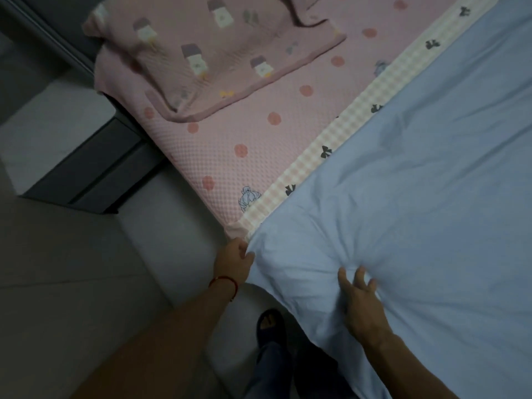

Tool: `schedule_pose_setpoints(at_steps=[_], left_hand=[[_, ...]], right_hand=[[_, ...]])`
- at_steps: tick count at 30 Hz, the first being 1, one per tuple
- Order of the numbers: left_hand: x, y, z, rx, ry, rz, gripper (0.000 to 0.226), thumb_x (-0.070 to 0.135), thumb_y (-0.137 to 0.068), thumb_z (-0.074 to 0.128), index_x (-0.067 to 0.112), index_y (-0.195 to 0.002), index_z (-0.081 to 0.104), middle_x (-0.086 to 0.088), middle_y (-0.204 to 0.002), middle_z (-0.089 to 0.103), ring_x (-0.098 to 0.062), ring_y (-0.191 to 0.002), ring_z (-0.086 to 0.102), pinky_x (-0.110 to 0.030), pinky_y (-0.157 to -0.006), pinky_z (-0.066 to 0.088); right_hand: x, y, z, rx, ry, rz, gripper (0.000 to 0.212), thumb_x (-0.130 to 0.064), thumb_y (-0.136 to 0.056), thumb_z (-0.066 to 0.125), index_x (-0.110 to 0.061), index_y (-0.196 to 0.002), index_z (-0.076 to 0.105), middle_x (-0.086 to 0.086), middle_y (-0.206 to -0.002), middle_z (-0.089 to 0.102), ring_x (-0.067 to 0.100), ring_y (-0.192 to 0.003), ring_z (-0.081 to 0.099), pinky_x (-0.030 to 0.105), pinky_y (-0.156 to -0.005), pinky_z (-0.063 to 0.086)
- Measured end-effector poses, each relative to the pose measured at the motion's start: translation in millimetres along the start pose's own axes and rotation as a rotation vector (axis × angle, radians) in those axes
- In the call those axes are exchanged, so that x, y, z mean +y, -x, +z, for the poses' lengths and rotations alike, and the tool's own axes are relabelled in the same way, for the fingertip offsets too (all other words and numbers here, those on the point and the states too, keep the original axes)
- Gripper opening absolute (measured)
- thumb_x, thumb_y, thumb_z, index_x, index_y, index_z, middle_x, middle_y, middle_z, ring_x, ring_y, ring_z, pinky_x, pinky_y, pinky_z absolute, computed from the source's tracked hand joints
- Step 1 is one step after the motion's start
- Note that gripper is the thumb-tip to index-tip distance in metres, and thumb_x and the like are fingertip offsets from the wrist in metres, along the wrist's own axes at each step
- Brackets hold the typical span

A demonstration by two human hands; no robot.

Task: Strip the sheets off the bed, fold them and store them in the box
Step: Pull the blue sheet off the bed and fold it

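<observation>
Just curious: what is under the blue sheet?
At the edge of the blue sheet a checked strip and the pink bedding show beneath; whatever lies further under is covered.

No readable text, labels, brands or numbers anywhere in view

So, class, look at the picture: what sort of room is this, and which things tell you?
Most likely a bedroom. A bed with a pink dotted sheet, a patterned pillow at its head, and a blue sheet spread across it, with a dark bedside cabinet beside it.
</observation>
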State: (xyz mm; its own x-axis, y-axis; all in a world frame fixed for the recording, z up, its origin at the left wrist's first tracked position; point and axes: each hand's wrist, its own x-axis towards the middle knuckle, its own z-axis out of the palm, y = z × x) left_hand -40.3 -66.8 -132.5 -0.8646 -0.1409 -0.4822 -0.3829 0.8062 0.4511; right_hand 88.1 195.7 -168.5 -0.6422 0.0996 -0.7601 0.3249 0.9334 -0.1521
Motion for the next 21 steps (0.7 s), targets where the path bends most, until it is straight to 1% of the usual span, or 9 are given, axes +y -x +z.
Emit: schedule_pose_setpoints(at_steps=[2,4,6,8,10,13,16,18,21], left_hand=[[4.5,14.4,-12.4,-0.054,-0.022,0.084,0.023,0.011,-0.084,0.07,0.02,-0.075,0.051,0.004,-0.066,0.052,-0.011,-0.062,0.048,-0.027,-0.06,0.039],[10.6,33.2,-22.7,-0.125,-0.059,0.183,0.02,0.008,-0.083,0.067,0.018,-0.076,0.052,0.005,-0.065,0.053,-0.005,-0.059,0.046,-0.021,-0.056,0.038],[31.4,63.9,-36.6,-0.249,-0.103,0.312,0.013,0.005,-0.082,0.062,0.013,-0.079,0.053,0.007,-0.064,0.051,-0.003,-0.056,0.045,-0.017,-0.054,0.036],[52.7,94.1,-42.8,-0.369,-0.097,0.415,0.009,0.003,-0.081,0.059,0.01,-0.079,0.054,0.009,-0.062,0.047,-0.002,-0.055,0.046,-0.015,-0.052,0.034],[78.3,127.5,-41.4,-0.471,-0.082,0.47,0.014,0.004,-0.077,0.058,0.015,-0.074,0.052,0.01,-0.061,0.046,-0.002,-0.054,0.043,-0.018,-0.054,0.035],[118.2,186.5,-28.1,-0.57,-0.091,0.5,0.022,0.006,-0.07,0.061,0.023,-0.066,0.047,0.007,-0.054,0.045,-0.003,-0.05,0.041,-0.019,-0.052,0.035],[154.4,251.1,-3.9,-0.711,-0.155,0.614,0.026,0.006,-0.074,0.062,0.024,-0.065,0.045,0.005,-0.056,0.046,-0.005,-0.055,0.044,-0.014,-0.053,0.035],[173.6,290.3,9.5,-0.784,-0.198,0.676,0.028,0.007,-0.078,0.065,0.026,-0.067,0.047,0.007,-0.061,0.05,-0.006,-0.059,0.048,-0.011,-0.055,0.038],[194.2,336.3,25.7,-0.835,-0.233,0.762,0.024,0.009,-0.077,0.068,0.027,-0.068,0.054,0.007,-0.065,0.057,-0.004,-0.06,0.053,-0.011,-0.059,0.046]], right_hand=[[1.0,-1.5,-9.1,-0.014,-0.031,-0.005,0.085,-0.009,-0.094,0.048,-0.032,-0.16,-0.002,0.017,-0.166,-0.007,0.047,-0.147,0.017,0.047,-0.112,0.04],[3.5,-1.7,-22.6,-0.041,-0.134,-0.01,0.078,-0.027,-0.092,0.044,-0.03,-0.161,0.008,0.02,-0.165,0.004,0.045,-0.147,0.021,0.045,-0.117,0.033],[5.5,27.1,-50.5,-0.073,-0.298,-0.029,0.073,-0.039,-0.09,0.044,-0.023,-0.159,0.024,0.017,-0.162,0.017,0.039,-0.149,0.024,0.038,-0.119,0.027],[5.8,62.8,-66.8,0.015,-0.559,-0.001,0.055,-0.031,-0.1,0.056,-0.018,-0.151,0.042,0.011,-0.161,0.025,0.032,-0.15,0.028,0.031,-0.116,0.025],[7.1,109.9,-76.7,0.194,-0.817,0.06,0.04,-0.028,-0.101,0.059,-0.019,-0.14,0.056,0.008,-0.161,0.034,0.027,-0.147,0.036,0.031,-0.116,0.028],[14.7,190.3,-81.1,0.312,-1.053,0.135,0.018,-0.032,-0.103,0.055,-0.033,-0.118,0.065,-0.004,-0.134,0.063,0.018,-0.126,0.058,0.032,-0.108,0.045],[41.7,266.9,-77.4,0.409,-1.219,0.267,0.02,-0.037,-0.103,0.053,-0.031,-0.112,0.07,-0.012,-0.112,0.069,0.01,-0.104,0.066,0.039,-0.096,0.057],[62.2,312.1,-72.3,0.487,-1.347,0.381,0.022,-0.036,-0.103,0.053,-0.026,-0.111,0.071,-0.005,-0.107,0.07,0.014,-0.097,0.069,0.038,-0.087,0.058],[97.0,358.8,-55.7,0.58,-1.481,0.475,0.021,-0.031,-0.103,0.054,-0.019,-0.109,0.07,0.007,-0.108,0.07,0.028,-0.097,0.07,0.044,-0.086,0.059]])
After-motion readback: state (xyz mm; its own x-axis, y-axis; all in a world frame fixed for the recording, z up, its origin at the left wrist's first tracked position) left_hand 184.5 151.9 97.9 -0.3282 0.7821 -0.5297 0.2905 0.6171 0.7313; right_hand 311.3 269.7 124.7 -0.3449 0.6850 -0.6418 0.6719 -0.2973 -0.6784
